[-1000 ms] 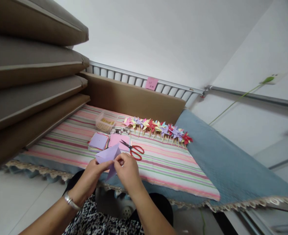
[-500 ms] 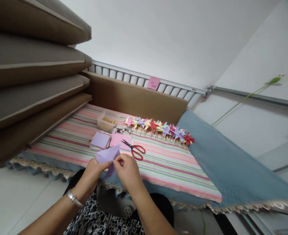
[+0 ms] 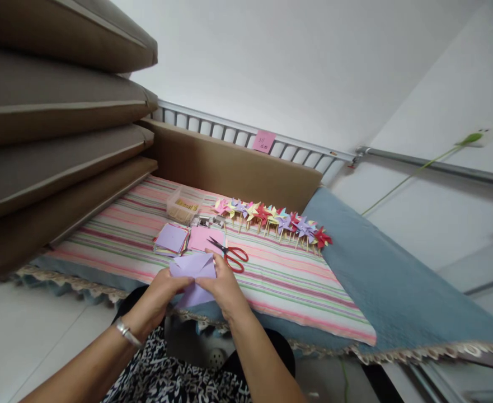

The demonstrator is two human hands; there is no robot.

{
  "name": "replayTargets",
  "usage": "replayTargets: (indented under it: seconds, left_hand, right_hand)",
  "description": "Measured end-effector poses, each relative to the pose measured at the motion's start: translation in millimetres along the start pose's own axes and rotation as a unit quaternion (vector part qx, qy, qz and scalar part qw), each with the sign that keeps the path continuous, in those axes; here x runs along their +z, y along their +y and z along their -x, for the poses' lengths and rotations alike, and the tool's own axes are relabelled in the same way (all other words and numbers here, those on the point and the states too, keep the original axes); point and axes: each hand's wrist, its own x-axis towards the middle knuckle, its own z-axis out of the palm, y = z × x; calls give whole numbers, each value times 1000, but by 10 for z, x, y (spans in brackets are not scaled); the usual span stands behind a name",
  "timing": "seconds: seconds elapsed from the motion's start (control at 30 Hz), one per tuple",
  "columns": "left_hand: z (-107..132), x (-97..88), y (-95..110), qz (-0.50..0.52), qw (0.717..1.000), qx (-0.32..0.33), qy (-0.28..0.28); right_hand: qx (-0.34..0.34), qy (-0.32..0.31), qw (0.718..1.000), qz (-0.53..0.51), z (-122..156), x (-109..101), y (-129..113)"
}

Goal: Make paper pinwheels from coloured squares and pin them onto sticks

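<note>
A lilac paper square (image 3: 192, 267) with folded flaps is held in front of me, just above the near edge of the striped cloth (image 3: 271, 280). My left hand (image 3: 159, 296) pinches its lower left side and my right hand (image 3: 225, 288) pinches its right side, fingers closed on the paper. Red-handled scissors (image 3: 229, 254) lie on the cloth just beyond my right hand. Two stacks of paper squares, one lilac (image 3: 170, 238) and one pink (image 3: 202, 238), sit behind the held sheet.
A row of several finished paper pinwheels (image 3: 271, 220) lies along the back of the cloth. A clear box of sticks (image 3: 182, 207) stands at the back left. Brown cushions (image 3: 53, 129) are stacked at the left. A cardboard panel (image 3: 229, 165) and blue blanket (image 3: 389, 296) border the cloth.
The lilac paper has been turned and flattened toward me, now showing a broader face. Both hands shifted slightly to its sides and kept hold of it.
</note>
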Motion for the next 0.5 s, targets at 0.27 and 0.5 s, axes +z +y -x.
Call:
replayTargets:
  seconds: [0.27,0.5]
  left_hand:
    - [-2,1,-112,50,998,-21,-34]
    - [-28,-11,-72,66,998,-16,-15]
  right_hand:
    - [5,38,999,-20,-33,4,86]
    - [-8,37,999,27,41,1,90]
